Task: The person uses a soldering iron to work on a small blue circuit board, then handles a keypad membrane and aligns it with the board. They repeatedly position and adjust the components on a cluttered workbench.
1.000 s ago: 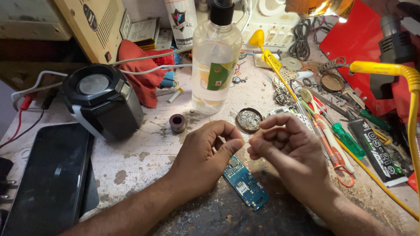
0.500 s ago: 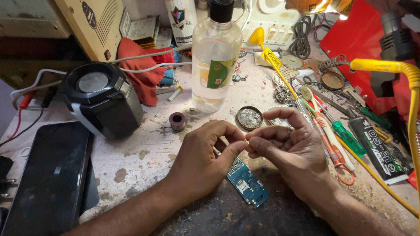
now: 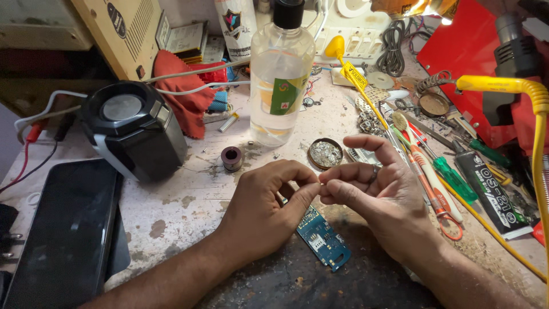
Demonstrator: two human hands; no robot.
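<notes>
My left hand [image 3: 266,209] and my right hand [image 3: 380,200] meet fingertip to fingertip above the bench. Thumb and forefinger of each pinch a tiny pale part [image 3: 322,185], too small to identify. My right hand's other fingers are spread and lifted, and one wears a ring. Under the hands, a small blue circuit board [image 3: 323,239] lies flat on the dark patch of the bench, partly hidden by my left hand.
A clear bottle [image 3: 280,86] with a black cap stands behind the hands, and a round tin of metal scraps [image 3: 325,153] is just beyond the fingertips. A small dark spool [image 3: 231,158], a black round device [image 3: 134,129] and a black phone [image 3: 63,229] are to the left. Screwdrivers [image 3: 454,177], a brush and a yellow cable [image 3: 514,86] crowd the right.
My right hand's free fingers have spread and lifted toward the tin. The pinch between both hands has held in nearly the same place.
</notes>
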